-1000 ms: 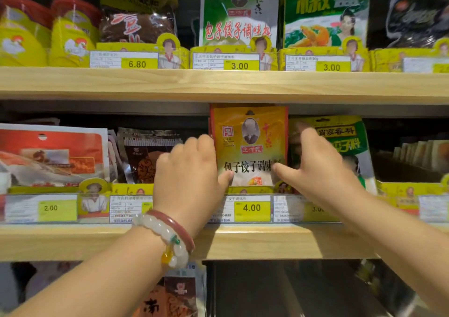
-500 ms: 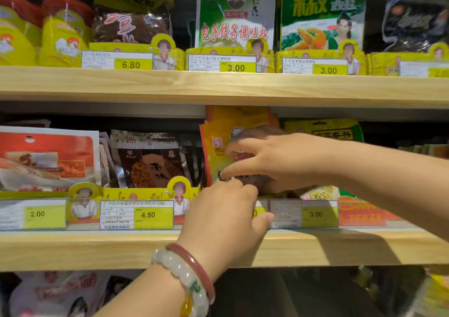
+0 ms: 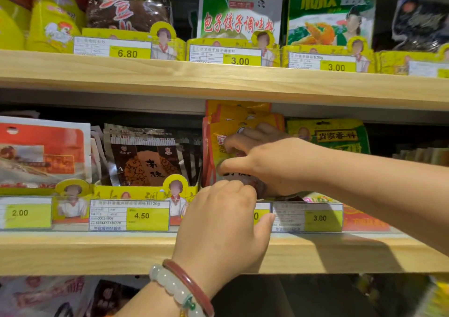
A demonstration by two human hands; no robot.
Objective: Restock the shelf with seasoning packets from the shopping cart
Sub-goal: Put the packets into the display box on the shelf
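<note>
Seasoning packets (image 3: 218, 144), pinched in my right hand (image 3: 274, 163) and steadied by my curled left hand (image 3: 223, 222), could topple forward off the shelf (image 3: 97, 251) if I loosen.

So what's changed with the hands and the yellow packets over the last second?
The right hand moved left across the front of the yellow seasoning packets and now grips the front one between thumb and fingers. The left hand shifted right and down to the packets' base, over the price-tag rail. The brown packets and green packet stayed put.
</note>
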